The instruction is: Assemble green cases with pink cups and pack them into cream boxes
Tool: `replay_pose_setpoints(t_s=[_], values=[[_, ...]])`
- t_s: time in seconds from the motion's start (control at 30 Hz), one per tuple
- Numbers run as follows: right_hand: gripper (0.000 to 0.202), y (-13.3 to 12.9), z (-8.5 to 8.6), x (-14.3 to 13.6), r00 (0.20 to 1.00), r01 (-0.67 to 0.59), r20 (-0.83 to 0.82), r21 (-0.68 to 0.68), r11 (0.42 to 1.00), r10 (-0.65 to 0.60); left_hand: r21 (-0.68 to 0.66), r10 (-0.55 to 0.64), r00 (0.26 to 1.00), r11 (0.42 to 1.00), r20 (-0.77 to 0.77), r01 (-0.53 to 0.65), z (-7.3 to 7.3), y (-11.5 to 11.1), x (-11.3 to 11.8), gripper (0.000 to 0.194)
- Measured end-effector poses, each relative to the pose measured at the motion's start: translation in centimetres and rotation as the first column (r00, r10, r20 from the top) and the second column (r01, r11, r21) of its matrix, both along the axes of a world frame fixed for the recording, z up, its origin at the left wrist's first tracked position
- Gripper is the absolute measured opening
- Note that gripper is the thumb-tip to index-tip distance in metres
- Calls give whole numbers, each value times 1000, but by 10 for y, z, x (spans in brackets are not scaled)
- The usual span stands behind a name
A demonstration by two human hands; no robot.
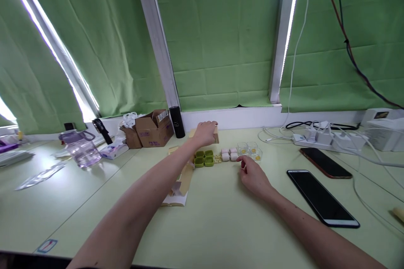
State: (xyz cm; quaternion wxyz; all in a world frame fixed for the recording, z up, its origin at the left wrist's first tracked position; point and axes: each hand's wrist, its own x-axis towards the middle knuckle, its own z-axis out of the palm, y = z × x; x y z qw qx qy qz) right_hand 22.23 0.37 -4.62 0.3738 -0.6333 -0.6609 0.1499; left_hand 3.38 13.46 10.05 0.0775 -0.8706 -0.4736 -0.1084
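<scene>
My left hand reaches to the back of the table, its fingers bent over a small tan cardboard piece; what it grips is partly hidden. Under that wrist are green square cups in a block. Small yellowish pieces lie beside them, then white-and-pink cylinders and clear cups with yellow bits inside. My right hand is curled at the front edge of the clear cups, index fingertip near them. An opened cardboard package lies partly behind my left forearm.
Two phones lie at the right, below a power strip with chargers and cables. At the back left stand a brown box, a black cylinder and a purple bottle.
</scene>
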Motion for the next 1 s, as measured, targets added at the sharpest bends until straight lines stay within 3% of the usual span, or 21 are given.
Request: replay_pose_setpoints(t_s=[0.2,0.4,0.63,0.87,1.0], values=[[37,1,-1,0,1000,9,-4,11,1000,-9,3,63,997,998,-36,-63,-36,28,4,57],[37,0,0,2,1000,-1,-1,-3,1000,1,-10,82,994,997,-74,-83,-63,35,9,56],[35,-1,1,0,1000,3,-2,-1,1000,-3,68,134,990,989,-37,-131,-71,14,10,61],[34,-2,1,-1,1000,0,11,-21,1000,0,-6,131,989,991,-66,-132,-79,-10,12,42],[35,-2,1,-1,1000,-7,10,-25,1000,7,-32,139,989,990,-50,-141,-84,-14,14,42]])
